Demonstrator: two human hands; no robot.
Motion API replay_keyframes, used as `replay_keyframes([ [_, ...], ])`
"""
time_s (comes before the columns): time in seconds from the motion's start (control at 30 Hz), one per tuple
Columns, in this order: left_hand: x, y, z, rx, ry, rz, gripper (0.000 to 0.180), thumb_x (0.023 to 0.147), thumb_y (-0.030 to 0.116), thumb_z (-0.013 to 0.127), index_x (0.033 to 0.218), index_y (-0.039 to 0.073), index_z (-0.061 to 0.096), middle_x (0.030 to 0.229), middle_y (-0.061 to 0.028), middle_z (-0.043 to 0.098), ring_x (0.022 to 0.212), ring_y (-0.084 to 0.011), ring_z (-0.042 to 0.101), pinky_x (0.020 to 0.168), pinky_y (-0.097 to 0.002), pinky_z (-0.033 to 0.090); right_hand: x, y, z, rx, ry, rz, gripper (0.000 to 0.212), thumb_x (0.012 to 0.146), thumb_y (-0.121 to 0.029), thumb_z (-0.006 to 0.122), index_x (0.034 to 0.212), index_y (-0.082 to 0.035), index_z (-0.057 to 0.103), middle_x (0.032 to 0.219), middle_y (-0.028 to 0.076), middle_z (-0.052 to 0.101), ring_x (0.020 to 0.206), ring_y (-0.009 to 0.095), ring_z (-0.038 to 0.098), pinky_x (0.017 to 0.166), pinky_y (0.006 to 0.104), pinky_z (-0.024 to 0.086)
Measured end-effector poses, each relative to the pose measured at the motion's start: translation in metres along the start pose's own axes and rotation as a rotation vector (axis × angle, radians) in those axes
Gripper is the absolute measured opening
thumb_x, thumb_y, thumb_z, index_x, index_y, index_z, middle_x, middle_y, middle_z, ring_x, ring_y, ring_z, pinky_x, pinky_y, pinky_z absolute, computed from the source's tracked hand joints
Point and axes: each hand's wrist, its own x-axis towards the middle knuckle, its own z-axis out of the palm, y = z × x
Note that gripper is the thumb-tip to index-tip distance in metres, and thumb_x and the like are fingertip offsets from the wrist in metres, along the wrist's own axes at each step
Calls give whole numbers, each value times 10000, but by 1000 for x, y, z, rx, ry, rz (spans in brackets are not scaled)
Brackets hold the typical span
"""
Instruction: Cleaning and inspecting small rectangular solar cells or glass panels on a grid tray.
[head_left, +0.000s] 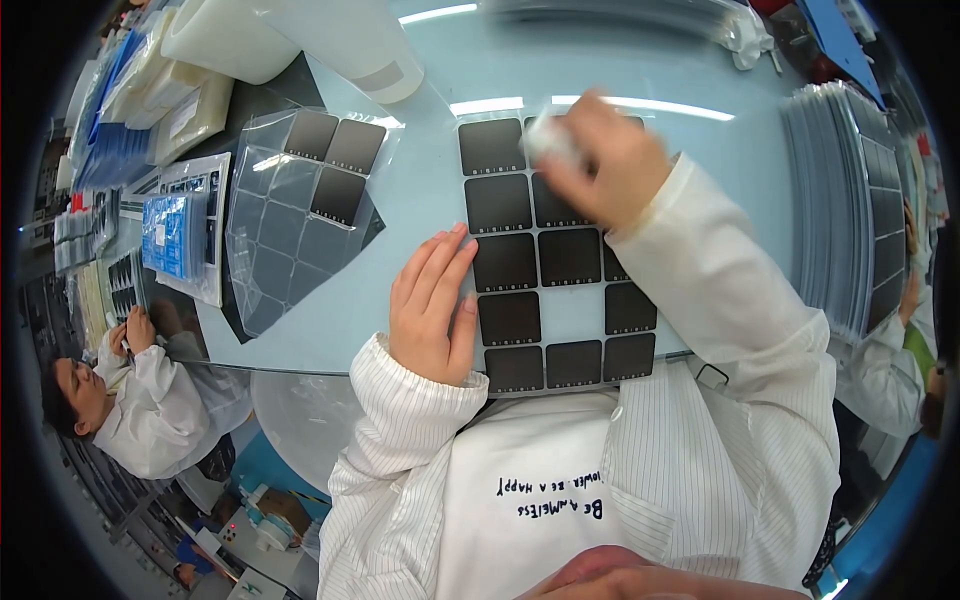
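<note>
Head view: person in a white striped lab coat stands at a pale blue tabletop, working on a tray of dark square tiles laid in a grid right in front of them.

Left hand lies flat, fingers together, on the tray's left edge, touching the tiles in the middle rows. It grips nothing.

Right hand is over the tray's upper rows, fingers closed on a small white pad. The pad is blurred, so I can't tell exactly what it is. It sits against the top tiles. Right forearm and sleeve cross the tray's right column and hide several tiles there.

Around it:
- Left of the tray, apart from it: a clear plastic tray with a few dark squares in its upper cells, tilted, partly over a dark sheet.
- Far left: blue packets and stacked pale trays, crowded.
- Top left: white foam roll lying on the tabletop.
- Right edge: a fanned stack of grey sheets, well apart from the hands.
- Top: blurred clear bags.

Other people: one in a white coat at lower left, below the tabletop's edge, and another's sleeve at far right beside the grey stack. Neither is near the tile tray.
</note>
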Motion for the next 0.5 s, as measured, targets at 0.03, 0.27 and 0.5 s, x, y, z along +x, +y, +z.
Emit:
replay_keyframes([
  [0.03, -1, -1, 0, 3, 0, -9, 487, 729, -7, 514, 1216, -28, 523, 1321, -157, 497, 1209, -336, 460, 1009, -424, 348, -15, -19, 4, 79, -104, -142, 271, 723, -193, 722, 917, -39, 612, 827, 95, 576, 666, 256, 619, 575, 325, 514],
  [0.27, -1, 1, -3, 1, -6, 5, 484, 738, 0, 513, 1221, -32, 523, 1315, -162, 503, 1212, -340, 460, 1009, -430, 352, -13, 32, -32, 91, 155, 180, 232, 721, -107, 706, 896, -11, 588, 802, 100, 559, 648, 224, 573, 576, 297, 475],
  [0.5, 0, 2, -2, 26, -20, -12, 464, 754, 22, 507, 1214, -31, 532, 1312, -168, 506, 1222, -350, 454, 1022, -433, 345, -61, -39, -33, 122, -400, -325, 323, 681, -189, 750, 955, -71, 626, 826, 88, 573, 606, 255, 588, 554, 338, 490],
])
